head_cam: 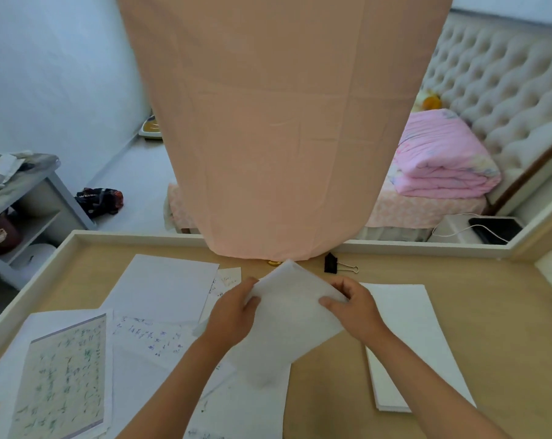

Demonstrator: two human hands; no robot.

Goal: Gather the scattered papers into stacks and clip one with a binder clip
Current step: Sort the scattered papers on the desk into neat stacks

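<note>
The white paper (293, 324) is pinched at two opposite edges. At its left edge the thumb of the left hand (233, 315) is laid on top and the fingers are curled round the edge; the right edge is clamped the same way by the right hand (354, 308). The paper is held turned cornerwise, one corner pointing away; whether one sheet or several are gripped cannot be told.

Beside the right forearm a squared stack of white sheets (407, 337) is laid on the wooden desk (496, 312). To the left, loose papers are spread and overlapped: a blank sheet (163, 286), a handwritten sheet (148, 337) and a green-printed sheet (62, 381). A black binder clip (331, 263) is seen lying beyond the held paper, near the desk's far rim, apart from every sheet. Over that rim a peach cloth (278, 122) is hung.
</note>
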